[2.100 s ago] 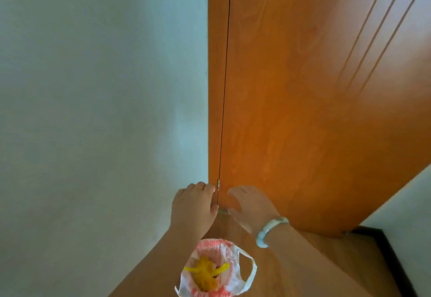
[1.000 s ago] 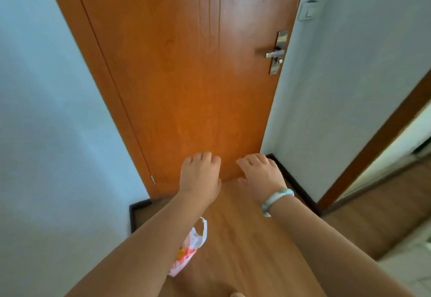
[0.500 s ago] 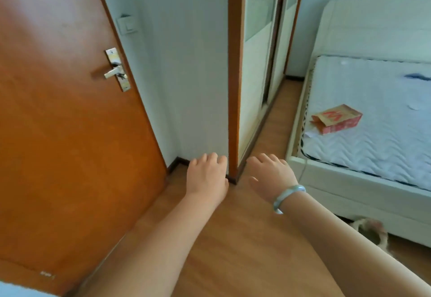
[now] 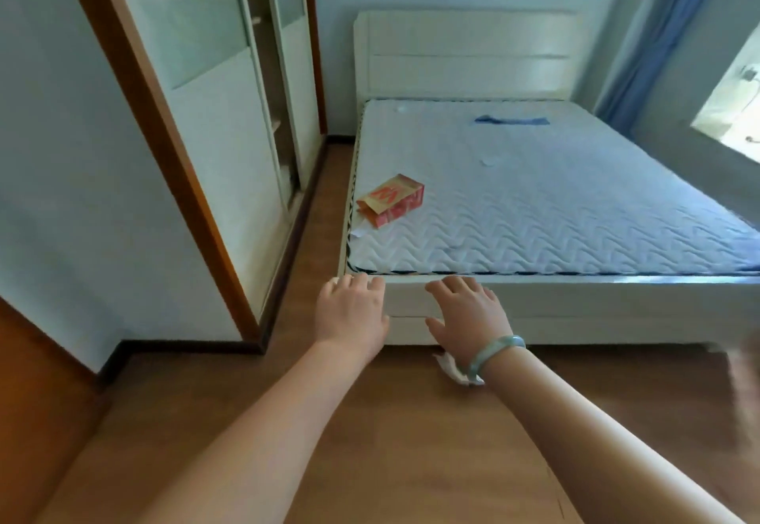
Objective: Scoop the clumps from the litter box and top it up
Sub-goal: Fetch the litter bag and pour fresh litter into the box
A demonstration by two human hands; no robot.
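Head view has swung off the orange door (image 4: 28, 400), now lower left, past the wardrobe (image 4: 214, 120). At centre the left hand (image 4: 351, 314) and right hand (image 4: 469, 318) reach out relaxed, holding nothing, before the bed (image 4: 617, 297). No litter box shows; the search likely goes on.

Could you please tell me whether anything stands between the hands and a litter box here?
No litter box shows in this view. The left hand and right hand, both empty, reach over the brown wooden floor toward the white bed frame, which stands straight ahead.
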